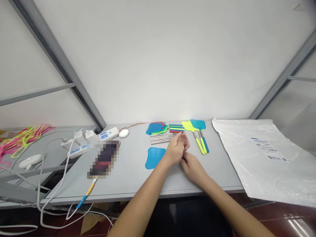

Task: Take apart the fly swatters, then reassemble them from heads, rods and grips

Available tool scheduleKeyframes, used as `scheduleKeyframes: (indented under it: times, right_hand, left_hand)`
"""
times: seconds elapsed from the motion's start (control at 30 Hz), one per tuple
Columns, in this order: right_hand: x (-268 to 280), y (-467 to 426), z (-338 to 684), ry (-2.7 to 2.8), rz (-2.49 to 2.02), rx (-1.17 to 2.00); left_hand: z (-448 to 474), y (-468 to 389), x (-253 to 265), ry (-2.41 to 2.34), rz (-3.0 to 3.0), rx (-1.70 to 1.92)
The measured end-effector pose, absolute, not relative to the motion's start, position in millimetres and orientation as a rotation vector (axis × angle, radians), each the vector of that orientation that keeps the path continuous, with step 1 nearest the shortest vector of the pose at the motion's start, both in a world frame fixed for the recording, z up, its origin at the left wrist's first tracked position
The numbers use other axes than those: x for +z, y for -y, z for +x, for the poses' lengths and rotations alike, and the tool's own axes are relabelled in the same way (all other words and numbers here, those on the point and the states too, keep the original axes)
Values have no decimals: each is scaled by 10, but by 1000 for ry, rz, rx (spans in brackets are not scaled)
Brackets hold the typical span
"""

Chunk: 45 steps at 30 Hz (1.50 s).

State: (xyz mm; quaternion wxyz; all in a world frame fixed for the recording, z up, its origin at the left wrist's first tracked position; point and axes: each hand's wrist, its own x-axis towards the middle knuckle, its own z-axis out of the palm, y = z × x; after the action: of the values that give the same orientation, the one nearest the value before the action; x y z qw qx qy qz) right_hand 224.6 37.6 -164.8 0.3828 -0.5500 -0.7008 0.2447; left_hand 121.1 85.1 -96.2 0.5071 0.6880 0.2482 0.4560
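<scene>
My left hand (pixel 175 147) is closed around a slim metal tube (pixel 183 133); only its small dark end shows above the thumb. Below it, my right hand (pixel 192 167) has its fingers pinched at the lower end of the tube, where the grip is mostly hidden. A blue mesh fly swatter head (pixel 154 158) lies flat just left of my left hand. Behind my hands are a row of metal tubes (pixel 161 138), a pile of swatter heads (pixel 156 127) in blue, red and green, and several coloured handles (pixel 176 128).
Fly swatters with handles (pixel 201 140) lie right of my hands. A white plastic package (pixel 261 158) covers the table's right end. To the left are a blurred-out device (pixel 105 159), a white round object (pixel 123 133), power strips (pixel 108 134), cables and bright cords (pixel 27 140).
</scene>
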Motion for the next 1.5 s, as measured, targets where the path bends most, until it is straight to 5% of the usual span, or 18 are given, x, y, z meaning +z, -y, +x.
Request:
scheduleKeyframes:
  times: [1.0, 1.5]
  right_hand:
    - [-1690, -401, 2279, 1822, -1414, 572]
    - [-1624, -305, 2264, 1800, -1304, 603]
  left_hand:
    - [1297, -872, -1165, -710, 1699, 1139]
    - [570, -933, -1337, -376, 406, 1558]
